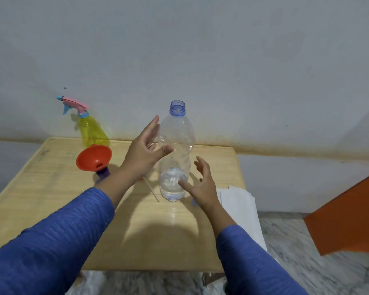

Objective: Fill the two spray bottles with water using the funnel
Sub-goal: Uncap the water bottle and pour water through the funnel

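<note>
A clear plastic water bottle (177, 154) stands uncapped in the middle of the wooden table (51, 199), with a little water at its bottom. My left hand (144, 150) is spread open just left of its upper body, thumb close to the plastic. My right hand (202, 184) is open low on its right side, thumb near the base. An orange funnel (93, 157) sits in the neck of a purple spray bottle (103, 172), mostly hidden beneath it. A yellow spray bottle (92, 133) with a pink and blue trigger head stands at the back left.
A thin pale tube (151, 190) lies on the table left of the water bottle. A small blue cap (194, 202) peeks out under my right wrist. White paper sheets (237, 201) overhang the table's right edge. An orange object (347, 216) stands on the floor at right.
</note>
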